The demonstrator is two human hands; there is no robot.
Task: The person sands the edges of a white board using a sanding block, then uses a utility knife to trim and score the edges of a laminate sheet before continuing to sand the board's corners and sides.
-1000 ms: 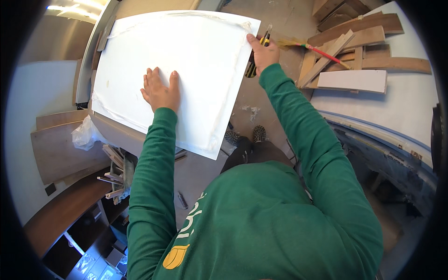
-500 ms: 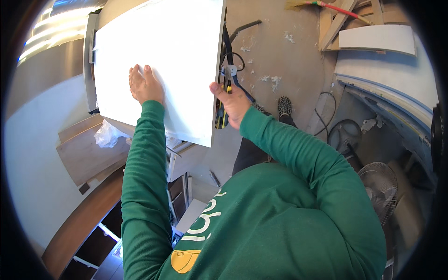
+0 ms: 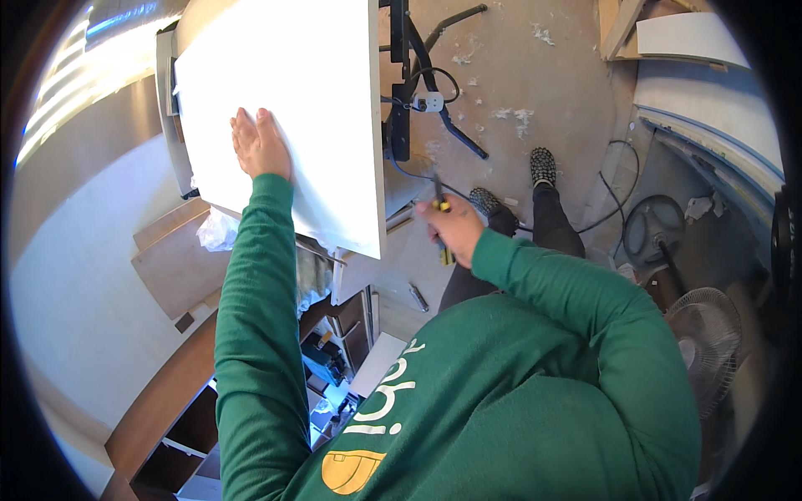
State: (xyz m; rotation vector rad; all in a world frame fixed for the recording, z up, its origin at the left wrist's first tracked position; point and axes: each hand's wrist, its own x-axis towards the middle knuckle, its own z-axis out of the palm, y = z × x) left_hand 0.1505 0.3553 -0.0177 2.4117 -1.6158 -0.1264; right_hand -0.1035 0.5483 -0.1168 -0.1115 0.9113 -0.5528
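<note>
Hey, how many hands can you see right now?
2: the left hand rests on the white board; the right hand, beyond the board's right edge, grips a yellow-and-black tool. No others show.

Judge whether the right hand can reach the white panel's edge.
Probably yes: the right hand is near the white panel with nothing visibly between, though it holds a black-and-yellow tool.

Two hands (image 3: 261, 149) (image 3: 458, 227), one large white panel (image 3: 288, 92), one black-yellow tool (image 3: 444, 206), two shoes (image 3: 543, 166) (image 3: 484, 200), one fan (image 3: 706, 334).
</note>
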